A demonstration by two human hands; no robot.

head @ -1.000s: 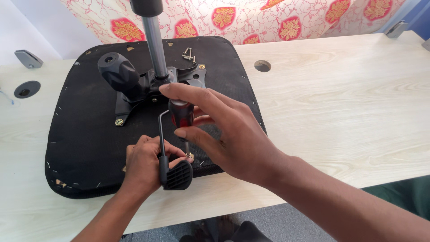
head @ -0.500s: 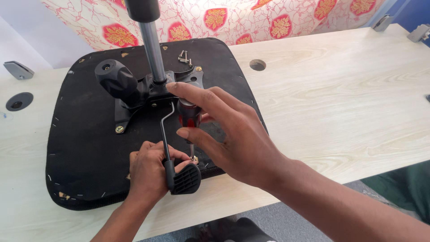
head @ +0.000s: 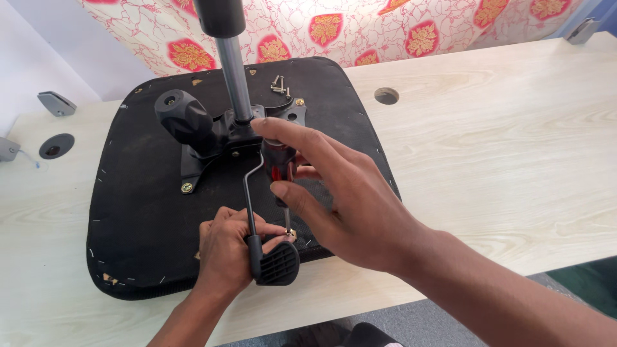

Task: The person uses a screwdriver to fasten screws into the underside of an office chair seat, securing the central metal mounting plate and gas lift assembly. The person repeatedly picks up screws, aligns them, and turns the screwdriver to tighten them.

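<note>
Screwdriver (head: pixel 277 168), red-and-black handle, stands near upright over the front edge of the seat base (head: pixel 128 212); its tip is down at a brass screw (head: pixel 290 232) close to that edge. I've got my right hand (head: pixel 340 205) on the handle, thumb and fingers wrapped loosely round it, index finger stretched out over the top. My left hand (head: pixel 234 254) lies on the base just beside the tip, fingers curled, thumb and fingertips pinched in at the screw. It's touching the black lever (head: pixel 250 205), whose ribbed paddle (head: pixel 279 263) hangs past the seat edge. Can't tell if the left fingers actually grip the screw.

Seat base lies underside-up on a light wood table (head: pixel 501 154). Black mechanism plate (head: pixel 225 138) sits mid-base with a steel column (head: pixel 234 74) rising from it and a fat black knob (head: pixel 183 115) on its left. Loose screws (head: pixel 279 85) lie on the base behind the plate. Another brass screw (head: pixel 186 187) sits at the plate's near-left corner.
</note>
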